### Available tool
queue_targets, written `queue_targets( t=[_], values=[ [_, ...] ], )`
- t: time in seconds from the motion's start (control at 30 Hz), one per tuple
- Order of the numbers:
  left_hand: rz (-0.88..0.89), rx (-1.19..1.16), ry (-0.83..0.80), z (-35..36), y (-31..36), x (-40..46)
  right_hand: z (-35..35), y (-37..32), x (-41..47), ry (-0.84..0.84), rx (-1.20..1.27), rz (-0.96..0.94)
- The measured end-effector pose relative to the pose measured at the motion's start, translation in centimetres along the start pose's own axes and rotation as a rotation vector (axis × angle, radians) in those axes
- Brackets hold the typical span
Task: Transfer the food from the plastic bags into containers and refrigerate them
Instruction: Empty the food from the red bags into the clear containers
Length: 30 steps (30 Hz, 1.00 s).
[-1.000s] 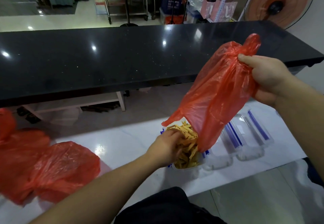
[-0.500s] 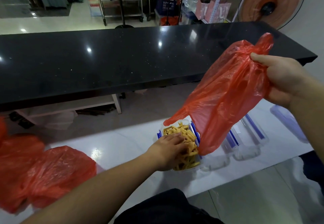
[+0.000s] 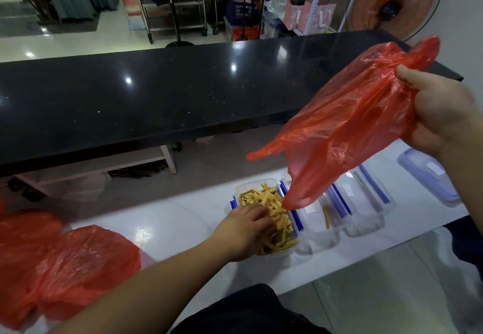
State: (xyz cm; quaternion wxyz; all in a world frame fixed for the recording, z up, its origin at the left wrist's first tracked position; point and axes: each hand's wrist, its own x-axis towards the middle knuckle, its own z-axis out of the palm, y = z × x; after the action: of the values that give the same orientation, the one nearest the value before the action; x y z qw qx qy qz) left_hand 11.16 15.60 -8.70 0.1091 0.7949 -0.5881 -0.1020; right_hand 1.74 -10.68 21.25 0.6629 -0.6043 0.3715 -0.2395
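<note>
- Right hand (image 3: 441,114): raised above the counter, fingers and thumb clenched round the bunched end of an emptied red bag (image 3: 347,130). The bag hangs slack, its open mouth dangling just over the containers.
- Left hand (image 3: 243,232): fingers spread fairly flat, resting on the heap of food in the filled container; it grips nothing, as far as can be judged.
- Food strips (image 3: 271,208): yellow, stick-shaped, piled above the rim of the clear filled container (image 3: 240,190) with blue clasps, standing on the white counter (image 3: 170,224).
- Stray strip (image 3: 326,217): one piece lying on the clear lid (image 3: 313,211) just beside the filled container.
- Further clear pieces with blue clasps (image 3: 366,192) stand to the right; another bluish lid (image 3: 428,174) lies beyond them, partly behind the right forearm.
- Full red bags (image 3: 78,263): lying at the left of the counter, well apart, not yet emptied.
- Risks, as judged:
  - The heap stands proud of the rim; pressing could push strips over the edge, or snap them.
  - An overfilled box may not let the lid seat or the clasps close.
  - Crumbs left in the slack bag could fall outside the box when it is moved off.
  - The stray strip may be trapped under the lid.
</note>
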Motion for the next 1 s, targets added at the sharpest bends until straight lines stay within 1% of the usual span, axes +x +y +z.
queue_targets(
  t=[0.07,0.13,0.23,0.27,0.37,0.4,0.5,0.57,0.67,0.73,0.77,0.9,1.0],
  values=[
    [-0.006,-0.029,0.037,0.3,0.0,0.3,-0.6,0.1,0.0,0.019,0.051,-0.019],
    [-0.030,-0.051,0.038,0.7,0.2,0.5,-1.3,0.5,0.0,0.035,0.103,-0.033],
    [-0.047,-0.022,0.078,1.4,-0.2,1.2,-2.1,1.4,-0.2,0.082,0.173,-0.048],
    [-0.073,-0.024,0.067,1.3,-0.4,1.6,-2.4,1.8,-0.3,0.098,0.181,-0.048],
    [-0.187,-0.047,-0.049,0.4,-0.9,2.9,-2.9,3.1,-0.5,0.114,0.170,-0.046],
    [-0.219,-0.042,-0.048,0.1,-0.9,3.2,-3.0,3.4,-0.6,0.115,0.167,-0.042],
    [-0.278,-0.001,0.028,-0.8,-0.4,3.4,-3.2,4.0,-0.9,0.123,0.179,-0.034],
    [-0.240,-0.044,0.035,-0.6,0.0,2.8,-3.2,4.1,-1.0,0.133,0.192,-0.040],
    [-0.110,-0.058,-0.097,0.3,0.8,1.7,-3.3,4.2,-0.9,0.156,0.213,-0.048],
    [-0.101,-0.030,-0.156,1.1,1.0,1.4,-3.2,4.3,-0.9,0.162,0.218,-0.049],
    [-0.108,-0.024,-0.145,1.6,1.0,1.5,-3.1,4.4,-0.8,0.164,0.223,-0.049],
    [-0.147,-0.070,0.002,3.1,1.6,1.9,-2.5,5.3,-0.5,0.145,0.238,-0.041],
    [-0.211,-0.148,0.015,2.8,2.1,2.1,-2.4,6.1,0.2,0.124,0.264,-0.028]
  ],
)
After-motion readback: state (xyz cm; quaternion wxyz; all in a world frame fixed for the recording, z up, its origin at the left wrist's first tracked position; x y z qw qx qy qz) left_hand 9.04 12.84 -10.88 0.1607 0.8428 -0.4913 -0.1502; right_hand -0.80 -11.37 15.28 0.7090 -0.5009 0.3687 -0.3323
